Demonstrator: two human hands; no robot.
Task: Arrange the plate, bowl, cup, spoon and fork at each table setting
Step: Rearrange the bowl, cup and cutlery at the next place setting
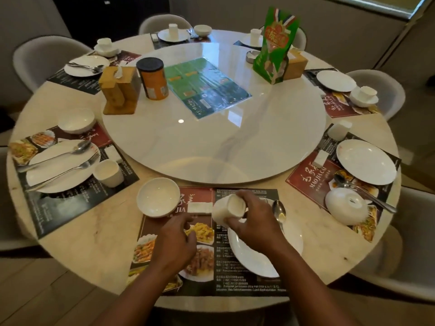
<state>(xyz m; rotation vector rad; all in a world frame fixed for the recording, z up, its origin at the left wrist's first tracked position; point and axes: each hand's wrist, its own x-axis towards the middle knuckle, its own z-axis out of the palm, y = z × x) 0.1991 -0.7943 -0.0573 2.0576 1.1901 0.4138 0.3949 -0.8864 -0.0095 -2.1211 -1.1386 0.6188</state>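
At the near setting my right hand (254,220) grips a white cup (227,209), tilted on its side with its mouth towards me, above the far edge of the white plate (254,257). A spoon (279,214) lies on that plate to the right of my hand. My left hand (176,238) hovers over the printed placemat (200,274) with fingers loosely curled, holding nothing. An upright white bowl (158,197) stands just beyond it at the mat's far left corner. A white folded napkin (200,207) lies between bowl and cup.
The left setting has a plate (58,168) with spoon and fork, a cup (108,172) and a bowl (76,120). At the right setting are a plate (366,161) and an overturned bowl (346,205). The lazy Susan (211,142) carries a tissue box, an orange can and a green carton.
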